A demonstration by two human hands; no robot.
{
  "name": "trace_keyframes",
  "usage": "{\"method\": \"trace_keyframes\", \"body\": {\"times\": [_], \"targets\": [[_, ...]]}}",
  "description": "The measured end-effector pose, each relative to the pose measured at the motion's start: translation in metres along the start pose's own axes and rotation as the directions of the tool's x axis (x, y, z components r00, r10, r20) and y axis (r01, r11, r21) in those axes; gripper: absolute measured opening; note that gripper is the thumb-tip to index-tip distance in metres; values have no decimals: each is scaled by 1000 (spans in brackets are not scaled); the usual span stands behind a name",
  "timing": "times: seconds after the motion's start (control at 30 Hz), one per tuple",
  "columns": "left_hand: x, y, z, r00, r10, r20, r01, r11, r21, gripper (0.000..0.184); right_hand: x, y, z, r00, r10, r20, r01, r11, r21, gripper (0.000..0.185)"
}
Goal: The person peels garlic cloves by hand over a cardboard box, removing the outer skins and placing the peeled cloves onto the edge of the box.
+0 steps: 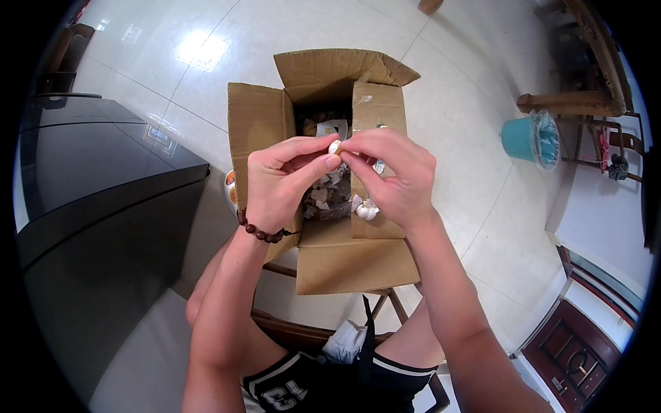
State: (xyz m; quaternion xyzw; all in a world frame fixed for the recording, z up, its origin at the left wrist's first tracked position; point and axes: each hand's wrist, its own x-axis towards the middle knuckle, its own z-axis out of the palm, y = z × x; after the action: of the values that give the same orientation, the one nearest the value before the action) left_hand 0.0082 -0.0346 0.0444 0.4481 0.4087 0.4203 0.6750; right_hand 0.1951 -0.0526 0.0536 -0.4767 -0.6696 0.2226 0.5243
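Between my two hands, above an open cardboard box (pixel 356 268), is a small whitish garlic clove (pixel 334 146). My left hand (pixel 286 175), with a dark bead bracelet (pixel 261 234) at its wrist, pinches the clove between thumb and fingers. From the other side my right hand (pixel 396 168) grips it with thumb and forefinger. A partly broken garlic bulb (pixel 365 208) lies on the box's right flap, just below my right hand. Inside the box, papery skins and scraps (pixel 320 196) are partly hidden by my hands.
A dark glossy cabinet (pixel 117 165) stands at the left. To the right, a teal bin (pixel 520 140) with a clear liner sits on the tiled floor (pixel 475 82), near wooden furniture (pixel 575 103). A wooden stool (pixel 396 303) shows under the box.
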Motion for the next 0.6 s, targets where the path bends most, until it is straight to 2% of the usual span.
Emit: {"method": "trace_keyframes", "body": {"times": [0.23, 0.4, 0.6], "targets": [[0, 2, 0, 999, 34, -1, -34, 999, 30, 27, -1, 0, -2, 1000, 11, 10, -12, 1000, 8, 17], [-1, 6, 0, 999, 49, 4, -49, 992, 114, 27, -1, -3, -4, 992, 115, 55, -118, 991, 58, 13], [0, 0, -2, 999, 36, -10, -35, 996, 86, 26, -1, -3, -5, 983, 151, 101, -158, 985, 63, 8]]}}
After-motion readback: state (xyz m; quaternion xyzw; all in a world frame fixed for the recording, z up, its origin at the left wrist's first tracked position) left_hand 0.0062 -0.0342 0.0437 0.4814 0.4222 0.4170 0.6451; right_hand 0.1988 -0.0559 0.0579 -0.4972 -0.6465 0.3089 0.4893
